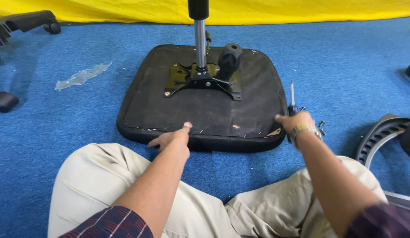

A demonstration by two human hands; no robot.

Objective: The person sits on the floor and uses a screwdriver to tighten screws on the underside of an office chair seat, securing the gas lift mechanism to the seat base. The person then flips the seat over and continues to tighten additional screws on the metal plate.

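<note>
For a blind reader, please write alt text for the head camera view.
A seated person's left hand touches the near edge of an upturned black fabric office-chair seat on blue carpet. The right hand grips a screwdriver beside it. A metal gas cylinder rises from the seat's black mounting plate.

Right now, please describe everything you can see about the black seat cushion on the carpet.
The seat cushion lies upside down on the blue carpet. It is a rounded black square, fabric-covered, with staples along its edge and some worn spots. A dark metal plate with a knob and an upright chrome cylinder is mounted at its middle. The left hand touches its near edge; the right hand, holding a screwdriver, rests at its near right corner.
</note>
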